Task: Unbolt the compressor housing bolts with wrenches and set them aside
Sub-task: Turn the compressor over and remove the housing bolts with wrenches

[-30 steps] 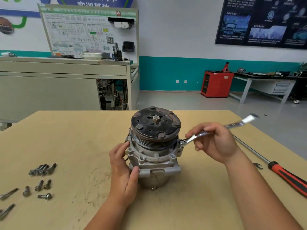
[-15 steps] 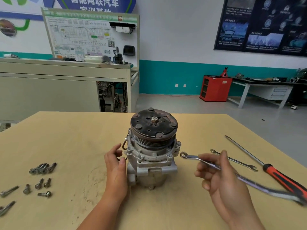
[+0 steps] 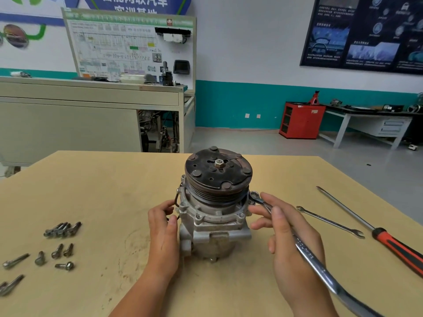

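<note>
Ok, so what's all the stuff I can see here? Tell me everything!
compressor: one, silver with a dark pulley on top, upright mid-table
ring wrench: one, shiny silver, ring end at the compressor's right flange
spare wrench: one, silver, flat on the table, right of the compressor
screwdriver: one, red and black handle, far right on the table
loose bolts: many, grey, too bunched to count, left on the table
table: one, tan
red cabinet: one, by the far wall
display board: one, white and green, back left
left hand: grips the compressor's left side
right hand: holds the ring wrench
</note>
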